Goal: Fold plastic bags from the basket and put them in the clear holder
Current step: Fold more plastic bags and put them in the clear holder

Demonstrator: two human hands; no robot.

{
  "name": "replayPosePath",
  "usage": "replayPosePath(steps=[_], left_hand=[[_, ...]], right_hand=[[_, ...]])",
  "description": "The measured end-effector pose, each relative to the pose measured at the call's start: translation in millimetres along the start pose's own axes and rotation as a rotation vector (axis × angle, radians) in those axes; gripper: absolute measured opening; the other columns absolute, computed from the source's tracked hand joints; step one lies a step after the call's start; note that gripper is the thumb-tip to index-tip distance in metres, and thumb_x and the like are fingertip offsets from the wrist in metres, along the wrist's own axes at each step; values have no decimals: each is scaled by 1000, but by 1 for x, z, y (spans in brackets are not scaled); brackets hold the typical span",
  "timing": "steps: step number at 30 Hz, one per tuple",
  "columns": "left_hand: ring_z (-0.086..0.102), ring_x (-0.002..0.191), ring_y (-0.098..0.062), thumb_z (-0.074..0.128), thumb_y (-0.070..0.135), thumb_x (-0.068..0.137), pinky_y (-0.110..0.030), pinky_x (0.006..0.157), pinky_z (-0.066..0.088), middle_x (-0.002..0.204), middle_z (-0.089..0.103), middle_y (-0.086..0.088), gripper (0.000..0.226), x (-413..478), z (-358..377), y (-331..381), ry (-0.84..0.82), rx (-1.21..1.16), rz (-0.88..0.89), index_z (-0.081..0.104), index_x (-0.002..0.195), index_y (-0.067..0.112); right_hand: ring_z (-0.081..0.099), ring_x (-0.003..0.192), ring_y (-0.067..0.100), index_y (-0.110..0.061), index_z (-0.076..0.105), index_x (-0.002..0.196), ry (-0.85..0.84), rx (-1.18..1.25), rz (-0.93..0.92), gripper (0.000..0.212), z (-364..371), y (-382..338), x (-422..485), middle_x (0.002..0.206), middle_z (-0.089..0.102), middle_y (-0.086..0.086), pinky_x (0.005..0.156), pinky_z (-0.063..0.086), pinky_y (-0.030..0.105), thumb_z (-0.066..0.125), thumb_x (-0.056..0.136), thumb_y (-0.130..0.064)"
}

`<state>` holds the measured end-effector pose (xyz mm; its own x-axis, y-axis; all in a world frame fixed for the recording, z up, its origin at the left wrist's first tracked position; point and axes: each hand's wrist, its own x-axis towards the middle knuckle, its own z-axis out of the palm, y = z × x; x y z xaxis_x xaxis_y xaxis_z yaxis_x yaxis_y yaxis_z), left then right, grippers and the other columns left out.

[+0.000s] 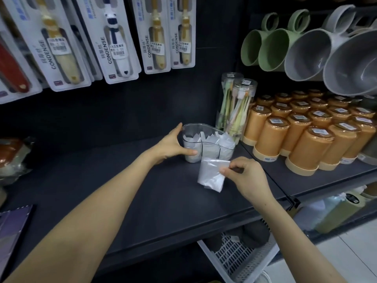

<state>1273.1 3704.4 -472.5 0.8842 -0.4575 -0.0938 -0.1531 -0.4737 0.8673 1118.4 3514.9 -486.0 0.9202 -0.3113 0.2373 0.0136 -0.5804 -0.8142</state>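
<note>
A clear holder (pixel 223 148) with divided compartments stands on the dark shelf (pixel 142 197), with several folded white plastic bags inside it. My left hand (pixel 172 145) grips the holder's left side, thumb on the front wall and fingers round the back rim. My right hand (pixel 243 176) pinches a folded white plastic bag (pixel 211 174) by its right edge, just in front of the holder and a little above the shelf. A white slotted basket (pixel 242 256) sits below the shelf at the lower right; its contents are mostly hidden.
Orange lidded cups (pixel 306 135) fill the shelf to the right, behind a thin divider. Two clear tubes of toothbrushes (pixel 234 107) stand just behind the holder. Packaged toothbrushes (pixel 114 41) hang above. Green and grey mugs (pixel 306 52) hang at the upper right.
</note>
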Motion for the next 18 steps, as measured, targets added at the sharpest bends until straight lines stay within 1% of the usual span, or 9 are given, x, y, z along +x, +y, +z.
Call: replayPosePath(steps=[3, 6, 7, 9, 11, 14, 16, 17, 18], left_hand=[[39, 135, -11, 85, 12, 70, -29, 113, 32, 148, 40, 4, 103, 3, 4, -2, 52, -80, 38, 22, 151, 12], [44, 127, -7, 87, 12, 67, -29, 109, 38, 140, 46, 5, 98, -6, 7, -5, 109, -67, 95, 32, 147, 13], [44, 127, -7, 87, 12, 66, -28, 107, 38, 139, 47, 6, 97, -12, 8, -6, 119, -66, 120, 34, 146, 14], [45, 126, -7, 89, 10, 63, -30, 108, 39, 136, 47, 9, 97, -24, 11, -8, 141, -48, 169, 37, 144, 16], [45, 126, -4, 91, 11, 60, -31, 110, 39, 136, 46, 11, 101, -38, 13, -10, 159, -10, 202, 36, 145, 17], [44, 127, -2, 93, 15, 57, -25, 110, 36, 135, 44, 17, 115, -64, 14, -10, 161, 10, 230, 25, 150, 22], [44, 126, -3, 93, 17, 56, -21, 109, 34, 130, 44, 23, 122, -81, 13, -11, 156, 20, 243, 17, 150, 32], [45, 126, -2, 93, 18, 56, -20, 109, 34, 128, 44, 27, 124, -89, 13, -12, 163, 29, 256, 14, 148, 39], [45, 126, -1, 93, 19, 56, -19, 108, 34, 126, 44, 31, 124, -96, 13, -14, 174, 36, 267, 11, 144, 47]], right_hand=[[56, 83, 21, -35, 53, 56, 14, -26, -29, 36, -12, -2, 3, 75, 58, -15, 82, 44, 41, 78, 78, -23], [55, 76, 5, -27, 60, 57, 25, 60, -48, 29, -26, -12, 8, 76, 60, -11, 81, 43, 33, 77, 79, -19], [55, 74, 5, -23, 64, 59, 24, 93, -53, 25, -30, -17, 10, 76, 62, -8, 79, 44, 33, 77, 79, -17], [59, 78, 17, -9, 71, 67, 12, 152, -50, 15, -36, -27, 15, 81, 65, 4, 78, 46, 37, 76, 80, -15], [56, 77, 23, -2, 70, 70, -10, 194, -51, 17, -37, -37, 21, 83, 64, 13, 74, 45, 33, 75, 81, -15], [48, 67, 4, -6, 62, 61, -68, 199, -81, 26, -28, -53, 28, 71, 54, -4, 68, 38, 16, 77, 79, -16], [55, 81, -2, -11, 65, 62, -118, 101, -116, 23, -17, -63, 32, 86, 61, -8, 75, 38, 7, 78, 78, -19], [57, 96, 2, -17, 66, 62, -129, 17, -142, 21, -11, -66, 33, 100, 64, -6, 86, 39, 10, 79, 78, -23], [55, 109, 9, -24, 64, 61, -135, -84, -166, 22, -5, -69, 32, 114, 63, -5, 99, 39, 22, 78, 77, -29]])
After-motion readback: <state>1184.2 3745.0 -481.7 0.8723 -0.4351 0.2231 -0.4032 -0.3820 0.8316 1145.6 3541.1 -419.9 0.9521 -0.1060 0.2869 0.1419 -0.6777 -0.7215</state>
